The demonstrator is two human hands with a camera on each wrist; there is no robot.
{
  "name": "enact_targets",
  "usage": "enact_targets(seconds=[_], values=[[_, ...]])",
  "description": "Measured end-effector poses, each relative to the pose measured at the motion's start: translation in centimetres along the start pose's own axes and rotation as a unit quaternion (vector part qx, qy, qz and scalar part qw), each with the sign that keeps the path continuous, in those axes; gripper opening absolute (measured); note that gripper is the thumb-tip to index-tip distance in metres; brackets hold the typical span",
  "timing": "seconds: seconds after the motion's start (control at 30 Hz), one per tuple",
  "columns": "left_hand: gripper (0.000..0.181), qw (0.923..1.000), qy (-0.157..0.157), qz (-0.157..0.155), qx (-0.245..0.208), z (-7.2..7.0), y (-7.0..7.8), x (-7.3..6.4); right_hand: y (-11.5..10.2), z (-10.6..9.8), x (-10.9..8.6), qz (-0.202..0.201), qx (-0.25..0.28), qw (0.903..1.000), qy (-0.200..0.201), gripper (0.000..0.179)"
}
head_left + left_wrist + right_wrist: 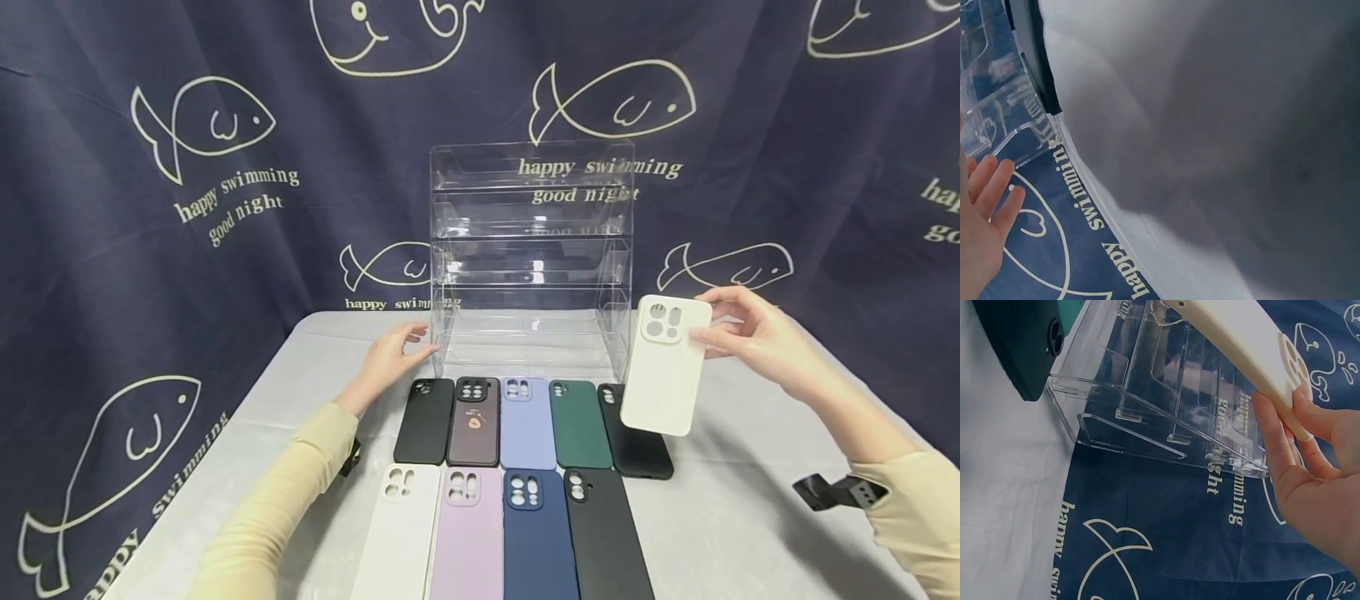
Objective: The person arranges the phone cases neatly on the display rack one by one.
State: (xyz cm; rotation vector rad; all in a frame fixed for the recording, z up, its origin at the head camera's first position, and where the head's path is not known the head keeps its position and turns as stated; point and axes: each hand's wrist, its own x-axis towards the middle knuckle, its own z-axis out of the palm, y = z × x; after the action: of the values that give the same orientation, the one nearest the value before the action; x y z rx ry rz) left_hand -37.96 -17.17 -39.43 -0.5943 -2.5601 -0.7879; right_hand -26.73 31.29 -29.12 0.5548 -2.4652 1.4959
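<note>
Hands: right hand (757, 333) pinches white case (666, 367) by its camera end, held above the surface (750, 517); left hand (390, 358) spread beside clear rack (528, 258). Risk: thin pinch, case may swing, slip onto black case (637, 433).

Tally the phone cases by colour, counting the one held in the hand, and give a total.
Black: 3
White: 2
Brown: 1
Light blue: 1
Green: 1
Lilac: 1
Navy: 1
Total: 10
</note>
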Motion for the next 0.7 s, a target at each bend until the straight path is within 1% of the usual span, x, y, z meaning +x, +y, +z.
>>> enact_targets(seconds=[0.07, 0.17, 0.23, 0.33, 0.37, 0.47, 0.57, 0.63, 0.7], values=[[0.045, 0.9998, 0.008, 0.008, 0.017, 0.1, 0.0, -0.1, 0.1, 0.0, 0.1, -0.005, 0.002, 1.0000, 0.001, 0.043], [0.045, 0.9993, 0.017, 0.022, 0.027, 0.4, 0.2, -0.2, 0.0, -0.1, 0.3, -0.019, 0.013, 0.9997, 0.003, 0.044], [0.045, 0.9987, 0.025, 0.031, 0.033, 0.7, 0.3, -0.2, -0.2, -0.2, 0.5, -0.021, 0.008, 0.9997, 0.013, 0.044], [0.045, 0.9985, 0.037, 0.036, 0.017, 1.1, 0.5, -0.2, -0.9, -0.3, 1.0, -0.021, -0.005, 0.9994, 0.026, 0.044], [0.045, 0.9987, 0.039, 0.034, 0.004, 1.1, 0.5, -0.2, -1.1, -0.3, 1.2, -0.019, -0.016, 0.9992, 0.032, 0.043], [0.044, 0.9967, 0.033, 0.013, -0.073, 1.3, 0.7, -0.1, -1.9, -0.4, 1.9, -0.018, -0.021, 0.9987, 0.043, 0.042], [0.043, 0.9890, 0.031, -0.018, -0.143, 1.5, 0.8, -0.1, -2.6, -0.5, 2.7, -0.021, -0.023, 0.9981, 0.053, 0.042], [0.042, 0.9846, 0.034, -0.031, -0.169, 1.7, 0.8, -0.2, -3.0, -0.7, 3.3, -0.025, -0.020, 0.9979, 0.057, 0.042], [0.041, 0.9819, 0.040, -0.038, -0.181, 1.9, 0.9, -0.3, -3.4, -0.8, 3.8, -0.034, -0.017, 0.9973, 0.063, 0.043]])
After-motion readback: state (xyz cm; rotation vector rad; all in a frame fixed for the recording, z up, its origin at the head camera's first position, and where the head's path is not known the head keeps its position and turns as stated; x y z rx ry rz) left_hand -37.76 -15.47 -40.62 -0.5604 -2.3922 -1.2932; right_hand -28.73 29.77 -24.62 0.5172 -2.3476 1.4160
